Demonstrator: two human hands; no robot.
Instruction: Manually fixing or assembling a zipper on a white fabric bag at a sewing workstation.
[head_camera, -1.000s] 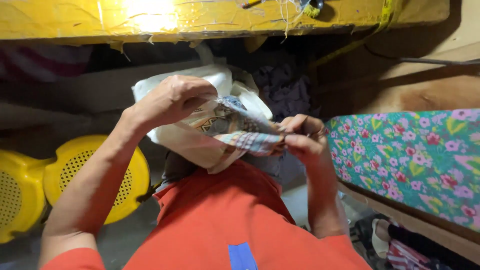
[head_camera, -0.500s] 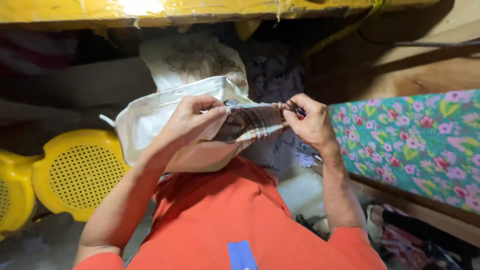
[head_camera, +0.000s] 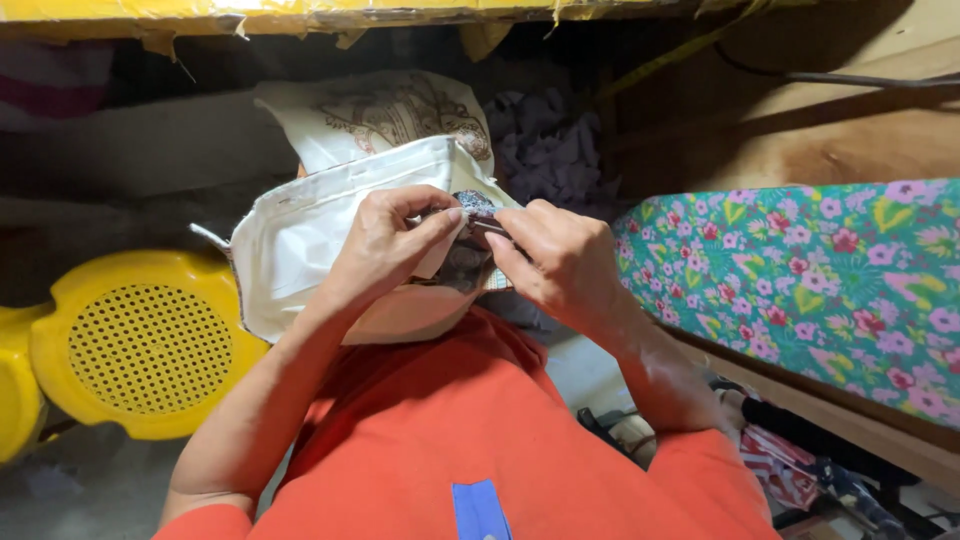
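My left hand (head_camera: 385, 245) and my right hand (head_camera: 555, 260) meet in front of me, both pinching a small piece of patterned blue-grey cloth (head_camera: 472, 208). Under the hands lies a cream-white fabric piece (head_camera: 300, 240) with a stitched edge, draped over my lap. More of the patterned cloth (head_camera: 462, 268) shows below the fingers. Behind it a second cream piece with a brown printed design (head_camera: 385, 115) stands up. My orange shirt (head_camera: 450, 430) fills the lower middle of the view.
A yellow perforated plastic stool (head_camera: 145, 345) lies on its side at the left. A surface covered in green floral cloth (head_camera: 800, 270) runs along the right. A yellow-edged table top (head_camera: 300, 12) spans the top. Crumpled purple-grey fabric (head_camera: 545, 150) sits behind; loose clothes (head_camera: 800, 460) lie lower right.
My hands have drawn closer together, bunching the patterned cloth into a small fold at the fingertips. The white fabric has dropped lower, uncovering the printed cream piece behind.
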